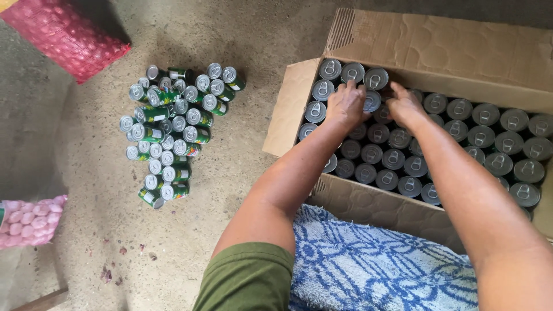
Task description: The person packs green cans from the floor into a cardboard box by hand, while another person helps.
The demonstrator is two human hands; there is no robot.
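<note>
An open cardboard box (291, 112) on the floor holds several upright small cans with silver pull-tab lids (483, 137), packed in rows. My left hand (346, 105) reaches into the box's far left part, fingers curled over the can tops. My right hand (405, 105) is beside it, fingers bent down among the cans. Between the two hands sits a can (372, 101) that both hands touch; which hand grips it I cannot tell. To the left of the box, a pile of green cans (170, 132) lies on the floor, most on their sides.
A red mesh sack (63, 34) lies at the top left. A pink mesh bag of pale round items (31, 222) sits at the left edge. A blue and white towel (374, 265) covers my lap. The floor is dusty concrete (230, 173).
</note>
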